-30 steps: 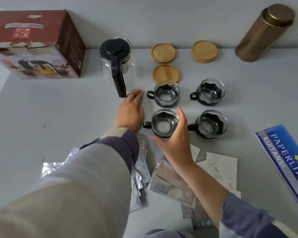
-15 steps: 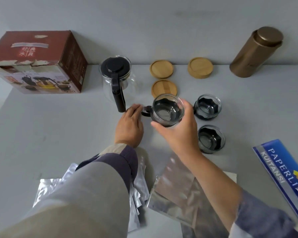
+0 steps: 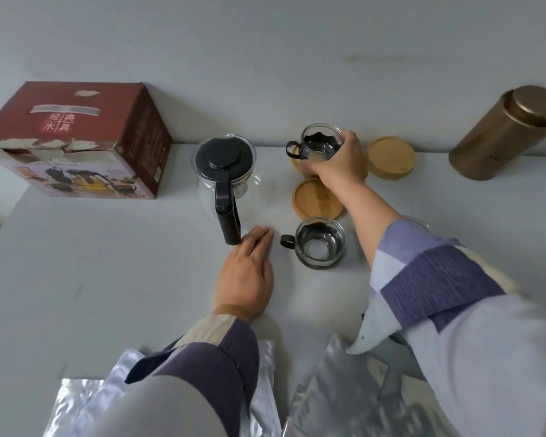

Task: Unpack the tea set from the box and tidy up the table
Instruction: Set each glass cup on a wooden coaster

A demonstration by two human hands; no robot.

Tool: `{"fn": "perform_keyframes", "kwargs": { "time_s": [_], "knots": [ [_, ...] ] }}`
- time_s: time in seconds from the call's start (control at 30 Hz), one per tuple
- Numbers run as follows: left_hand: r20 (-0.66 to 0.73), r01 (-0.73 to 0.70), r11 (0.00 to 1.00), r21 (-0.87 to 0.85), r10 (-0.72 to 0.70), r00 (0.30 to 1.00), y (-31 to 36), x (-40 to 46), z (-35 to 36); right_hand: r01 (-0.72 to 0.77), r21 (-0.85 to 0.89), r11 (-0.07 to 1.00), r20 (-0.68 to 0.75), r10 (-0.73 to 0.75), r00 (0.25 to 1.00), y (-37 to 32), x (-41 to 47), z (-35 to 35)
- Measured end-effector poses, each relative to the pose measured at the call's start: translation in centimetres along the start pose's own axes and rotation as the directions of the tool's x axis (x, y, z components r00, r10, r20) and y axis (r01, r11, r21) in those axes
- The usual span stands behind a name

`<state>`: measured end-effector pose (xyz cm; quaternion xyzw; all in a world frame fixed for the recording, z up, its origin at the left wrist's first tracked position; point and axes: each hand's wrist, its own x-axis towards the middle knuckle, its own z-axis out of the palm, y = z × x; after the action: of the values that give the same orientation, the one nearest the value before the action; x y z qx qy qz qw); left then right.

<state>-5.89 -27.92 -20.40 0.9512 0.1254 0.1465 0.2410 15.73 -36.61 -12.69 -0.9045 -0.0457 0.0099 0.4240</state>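
My right hand (image 3: 338, 162) grips a glass teacup (image 3: 320, 143) with a black handle, held over the far-left wooden coaster (image 3: 295, 162), which is mostly hidden by the hand. My left hand (image 3: 246, 272) lies flat on the table, fingers together, beside the black handle of the glass teapot (image 3: 226, 171). A second glass cup (image 3: 320, 241) stands on the table in front of a bare wooden coaster (image 3: 316, 200). A third coaster (image 3: 391, 156) lies at the back. My right sleeve hides most of another cup (image 3: 418, 221).
The red tea set box (image 3: 76, 137) sits at the back left against the wall. A bronze canister (image 3: 508, 134) stands at the back right. Silver foil bags (image 3: 85, 402) lie at the near edge under my arms, more of them (image 3: 334, 395) to the right.
My right hand picked up the near-left cup and carried it back to the far-left coaster. My left hand stayed beside the teapot handle. The view shifted forward.
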Motion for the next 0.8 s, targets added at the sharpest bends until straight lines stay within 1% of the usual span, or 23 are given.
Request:
{"fn": "perform_keyframes", "kwargs": {
  "time_s": [0.3, 0.43, 0.5, 0.6, 0.7, 0.8],
  "knots": [
    [-0.011, 0.005, 1.000, -0.011, -0.005, 1.000, 0.1, 0.1, -0.1, -0.042, -0.123, 0.992, 0.018, 0.045, 0.999, 0.8, 1.1, 1.9],
    [-0.014, 0.008, 1.000, -0.015, -0.009, 1.000, 0.2, 0.2, -0.2, -0.101, -0.162, 0.982, 0.091, 0.117, 0.989, -0.1, 0.9, 1.1],
    [-0.011, 0.016, 1.000, -0.009, -0.016, 1.000, 0.2, 0.2, -0.2, -0.137, -0.143, 0.980, 0.131, 0.156, 0.979, -0.8, 0.5, 0.3],
    [-0.008, 0.028, 1.000, -0.004, -0.028, 1.000, 0.3, 0.2, -0.2, -0.153, -0.070, 0.986, 0.178, 0.164, 0.970, -1.9, -1.2, -1.7],
    [-0.010, 0.037, 0.999, -0.005, -0.037, 0.999, 0.5, 0.2, -0.3, -0.138, -0.016, 0.990, 0.243, 0.138, 0.960, -2.1, -4.3, -3.6],
    [-0.018, 0.036, 0.999, -0.008, -0.036, 0.999, 0.5, 0.2, -0.3, -0.109, 0.048, 0.993, 0.276, 0.092, 0.957, -1.1, -8.3, -4.5]
  ]
}}
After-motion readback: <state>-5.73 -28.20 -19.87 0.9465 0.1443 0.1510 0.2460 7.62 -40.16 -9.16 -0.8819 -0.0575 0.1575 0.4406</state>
